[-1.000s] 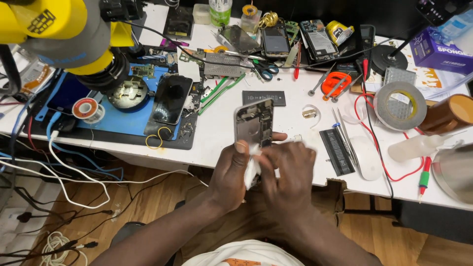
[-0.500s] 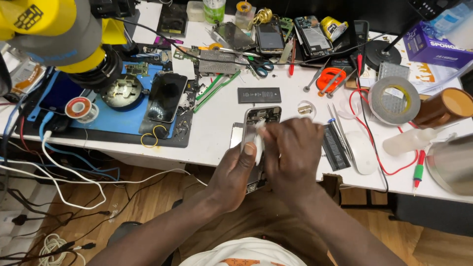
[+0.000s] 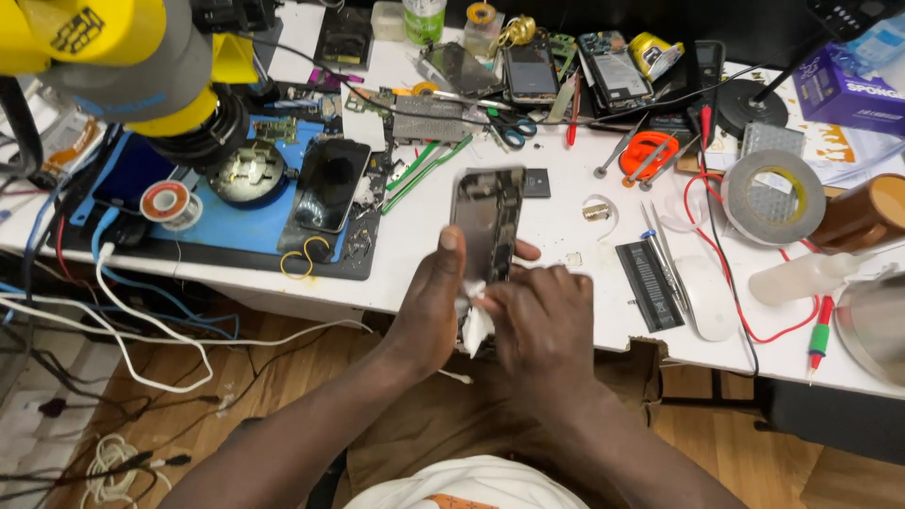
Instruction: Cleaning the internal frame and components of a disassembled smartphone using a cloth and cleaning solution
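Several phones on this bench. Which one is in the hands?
The opened phone with bare internals, gripped by the left hand at the desk's front edge while the right hand presses a white wipe on it. The black phone lies untouched on the blue mat.

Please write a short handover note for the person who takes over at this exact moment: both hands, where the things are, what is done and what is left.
Left hand: holds the opened grey phone body with exposed insides upright above the white table edge, thumb on its side.
Right hand: presses a small white wipe against the phone's lower end.
Nearby: black flat battery strip and metal tweezers lie on the table to the right.
Done: phone is open.
Left: lower end is under the wipe, its state hidden; upper part untouched.
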